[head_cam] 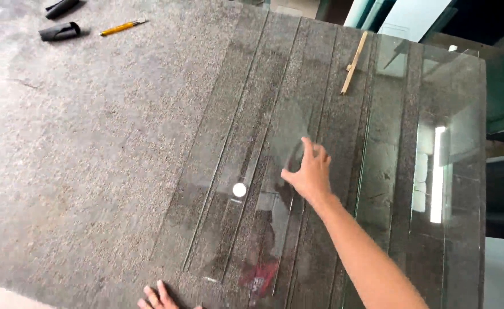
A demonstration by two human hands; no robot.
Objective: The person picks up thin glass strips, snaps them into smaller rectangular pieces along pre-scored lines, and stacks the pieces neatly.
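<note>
Several long clear glass strips (246, 143) lie side by side on a grey carpeted table (91, 143). My right hand (308, 171) reaches out over the middle strips, its fingers spread and its fingertips resting on the glass. My left hand (157, 298) shows only its fingertips at the bottom edge, flat on the table next to the near ends of the strips. Neither hand grips anything. A bright round reflection sits on one strip left of my right hand.
A thin wooden stick (354, 63) lies on the glass at the far right. A yellow pencil-like tool (120, 27) and two black cylinders (60, 31) lie at the far left. Large glass sheets (452, 171) cover the table's right side up to its edge.
</note>
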